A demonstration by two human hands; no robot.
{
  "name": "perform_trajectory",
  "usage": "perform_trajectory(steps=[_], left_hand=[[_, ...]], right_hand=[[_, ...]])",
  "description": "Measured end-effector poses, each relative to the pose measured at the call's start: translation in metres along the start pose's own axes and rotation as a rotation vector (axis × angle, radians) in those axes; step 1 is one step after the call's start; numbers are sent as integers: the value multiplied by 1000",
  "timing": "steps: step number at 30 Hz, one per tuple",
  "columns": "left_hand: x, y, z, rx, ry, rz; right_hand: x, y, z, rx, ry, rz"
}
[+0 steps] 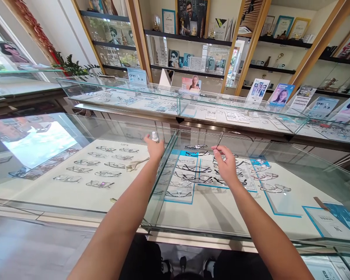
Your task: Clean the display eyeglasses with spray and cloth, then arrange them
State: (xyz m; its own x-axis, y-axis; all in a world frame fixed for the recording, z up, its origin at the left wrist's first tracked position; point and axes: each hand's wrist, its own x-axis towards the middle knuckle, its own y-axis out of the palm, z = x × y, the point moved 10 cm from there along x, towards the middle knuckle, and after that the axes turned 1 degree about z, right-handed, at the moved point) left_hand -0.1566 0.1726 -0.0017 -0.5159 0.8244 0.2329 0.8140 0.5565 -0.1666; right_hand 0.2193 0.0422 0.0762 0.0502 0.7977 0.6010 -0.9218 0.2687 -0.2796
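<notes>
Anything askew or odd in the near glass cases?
One thing: a narrow brown strip slants across the edge of a blue-edged white printed card, far right. It breaks the card's straight lines; I can't tell what it is. No visible spill or damage.

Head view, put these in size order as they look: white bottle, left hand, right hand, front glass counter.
1. Front glass counter
2. Left hand and right hand: too alike to rank
3. White bottle, partly hidden by the left hand
</notes>
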Motion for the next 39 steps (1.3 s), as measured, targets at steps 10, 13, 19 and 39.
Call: perform_trajectory(steps=[10, 13, 19, 39], left_hand=[[-19, 22, -18, -252, -116, 101], [-42, 46, -54, -412, -124, 301], [-131, 91, -125, -847, -245, 1034], [-147, 97, -120, -355, 151, 754]], right_hand=[[3, -8, 2, 53, 15, -19], [3, -8, 7, 66, 13, -11], [0, 0, 20, 87, -3, 55], [-13, 41, 16, 399, 168, 324]])
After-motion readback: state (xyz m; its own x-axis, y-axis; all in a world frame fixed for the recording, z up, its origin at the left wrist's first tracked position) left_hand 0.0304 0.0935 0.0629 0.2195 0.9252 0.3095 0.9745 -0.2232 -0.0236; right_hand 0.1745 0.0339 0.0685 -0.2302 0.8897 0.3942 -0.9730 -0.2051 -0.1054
